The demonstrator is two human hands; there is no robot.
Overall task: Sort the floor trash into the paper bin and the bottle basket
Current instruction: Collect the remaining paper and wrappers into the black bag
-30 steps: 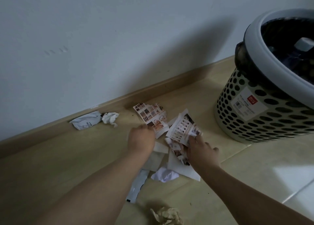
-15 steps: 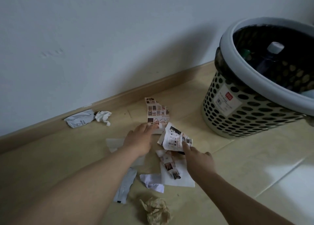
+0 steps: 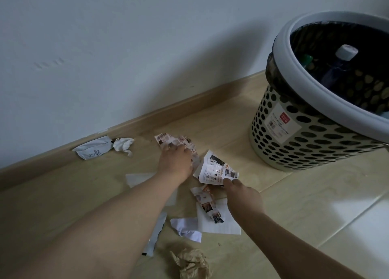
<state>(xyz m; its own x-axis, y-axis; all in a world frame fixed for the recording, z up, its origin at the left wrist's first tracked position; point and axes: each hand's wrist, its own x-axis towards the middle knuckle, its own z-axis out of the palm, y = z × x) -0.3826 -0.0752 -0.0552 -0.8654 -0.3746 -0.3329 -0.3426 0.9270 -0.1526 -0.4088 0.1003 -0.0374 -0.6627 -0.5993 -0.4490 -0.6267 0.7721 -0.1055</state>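
Observation:
Torn printed paper lies scattered on the tan floor by the wall. My left hand (image 3: 175,162) curls its fingers around a printed scrap (image 3: 168,138) near the skirting. To its right, my right hand (image 3: 242,196) pinches the lower edge of a second printed scrap (image 3: 214,170), which is lifted off the floor. A perforated basket (image 3: 294,144) with a grey rim and black liner stands at the right; a white bottle cap (image 3: 346,52) and a green cap (image 3: 306,60) show inside it.
More litter surrounds my arms: a printed strip (image 3: 207,203) on a white sheet (image 3: 225,224), a white crumpled piece (image 3: 185,229), a brown paper ball (image 3: 192,265), a grey packet (image 3: 92,148) and white tissue (image 3: 123,144) by the skirting. White tiles lie at the right.
My left hand has closed over the printed scrap by the wall, crumpling it. The right hand keeps its pinch on the second scrap. The view has shifted, showing more of the basket's inside.

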